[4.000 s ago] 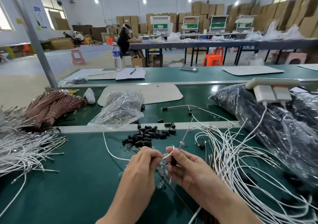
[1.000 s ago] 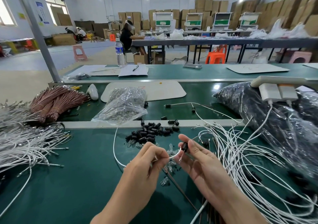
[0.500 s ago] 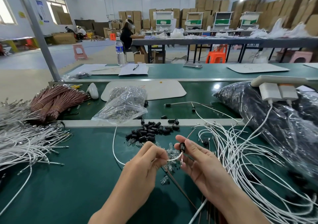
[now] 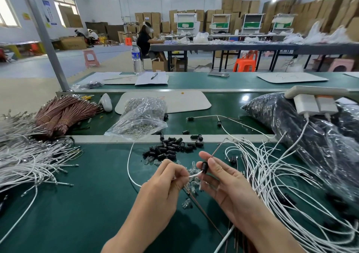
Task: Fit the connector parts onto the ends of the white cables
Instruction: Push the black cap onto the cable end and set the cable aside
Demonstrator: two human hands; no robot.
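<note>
My left hand (image 4: pixel 165 182) pinches a thin white cable (image 4: pixel 194 174) between thumb and forefinger, close to its end. My right hand (image 4: pixel 229 184) pinches a small black cylindrical connector cap (image 4: pixel 204 167) at the fingertips. The hands are near each other but apart, joined only by a short bowed stretch of cable whose end meets the cap's underside (whether it is seated inside, I cannot tell).

The cable is limp, so a push from too far back would likely buckle it instead of driving it home. The cap is small and smooth and could twist out of my pinch and drop among the tiny clear glass bulbs (image 4: pixel 191 184) lying below. The cable's long trailing loop could also drag through the loose heap of black caps (image 4: pixel 172 149) just beyond.

Both forearms come in from below, with the hands raised over the green bench mat (image 4: pixel 87 204). My left knuckles face up with the fingers curled. My right palm is turned toward me, its lower three fingers spread loose. A tangle of white cables (image 4: pixel 272 175) lies to the right, and another white heap (image 4: pixel 25 161) lies well off to the left.
</note>
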